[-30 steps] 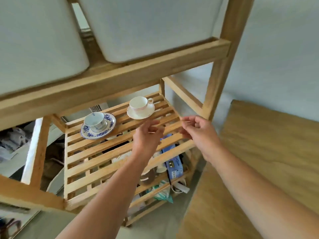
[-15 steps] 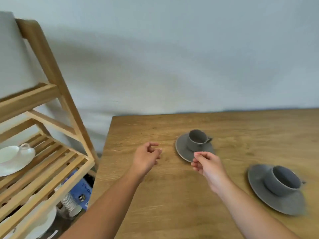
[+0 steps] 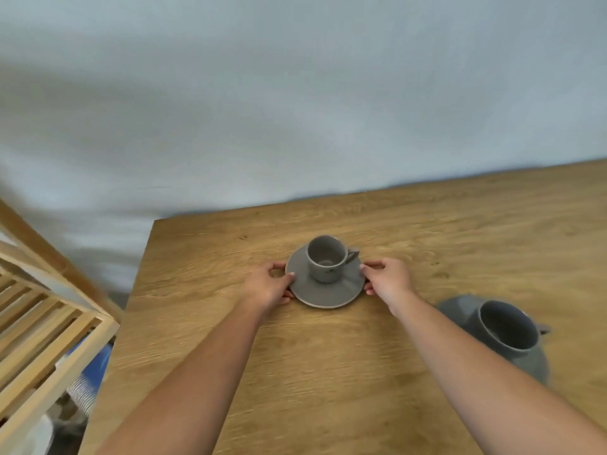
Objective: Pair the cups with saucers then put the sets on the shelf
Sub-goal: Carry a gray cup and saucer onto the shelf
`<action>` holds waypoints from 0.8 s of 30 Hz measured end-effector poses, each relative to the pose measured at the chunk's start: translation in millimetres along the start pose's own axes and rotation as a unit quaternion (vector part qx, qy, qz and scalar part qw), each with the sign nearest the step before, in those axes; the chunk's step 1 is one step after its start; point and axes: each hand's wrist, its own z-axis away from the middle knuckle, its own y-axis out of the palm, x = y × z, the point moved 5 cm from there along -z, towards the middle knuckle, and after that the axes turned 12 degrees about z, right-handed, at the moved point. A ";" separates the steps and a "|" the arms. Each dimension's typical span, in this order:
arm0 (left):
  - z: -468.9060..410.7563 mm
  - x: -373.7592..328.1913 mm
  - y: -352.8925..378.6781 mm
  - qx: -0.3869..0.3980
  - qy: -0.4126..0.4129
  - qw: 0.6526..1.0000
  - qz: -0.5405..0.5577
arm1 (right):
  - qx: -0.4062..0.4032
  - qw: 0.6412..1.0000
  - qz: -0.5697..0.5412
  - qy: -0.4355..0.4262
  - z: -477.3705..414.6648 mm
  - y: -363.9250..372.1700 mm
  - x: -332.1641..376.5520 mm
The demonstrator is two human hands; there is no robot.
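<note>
A small grey cup (image 3: 326, 257) stands upright on a grey saucer (image 3: 323, 292) in the middle of the wooden table (image 3: 328, 372), its handle pointing right. My left hand (image 3: 267, 285) pinches the saucer's left rim and my right hand (image 3: 386, 279) pinches its right rim. The saucer rests on the table. A larger grey cup (image 3: 504, 326) sits on its own grey saucer (image 3: 460, 308) to the right, partly behind my right forearm. The slatted wooden shelf (image 3: 42, 326) is at the left edge.
A pale wall rises behind the table's far edge. The table's left edge borders the shelf, with a narrow gap between them. Below the shelf slats lie a blue box (image 3: 95, 359) and some white crockery (image 3: 80, 390).
My view swung from the shelf, where two sets stand, to the table. Both hands moved forward from empty and closed on the rims of the small grey saucer.
</note>
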 end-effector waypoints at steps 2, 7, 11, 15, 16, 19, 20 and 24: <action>-2.0 1.7 1.5 -0.006 0.018 1.000 -0.011 | -0.002 1.000 0.012 -0.018 -3.8 2.8 1.8; -3.5 5.4 1.5 -0.015 0.035 0.999 0.015 | -0.001 0.999 0.009 -0.034 -9.1 8.0 1.1; -0.1 6.6 -4.4 -0.015 0.036 0.998 0.052 | 0.005 0.999 -0.009 -0.043 -9.5 12.2 4.9; 9.3 3.3 -23.6 -0.029 0.054 0.995 0.077 | 0.011 0.997 -0.013 -0.072 0.8 20.3 21.3; 13.0 1.3 -30.6 -0.034 0.060 0.994 0.080 | 0.013 0.997 -0.020 -0.080 5.1 22.9 26.6; 29.5 -3.9 -62.9 -0.058 0.084 0.991 0.085 | 0.028 0.994 -0.027 -0.106 24.0 38.4 46.2; 36.3 -4.9 -75.7 -0.067 0.090 0.990 0.088 | 0.034 0.993 -0.027 -0.114 31.3 45.5 53.0; 66.9 -0.5 -132.2 -0.102 0.097 0.984 0.112 | 0.077 0.986 -0.024 -0.144 63.5 85.6 80.7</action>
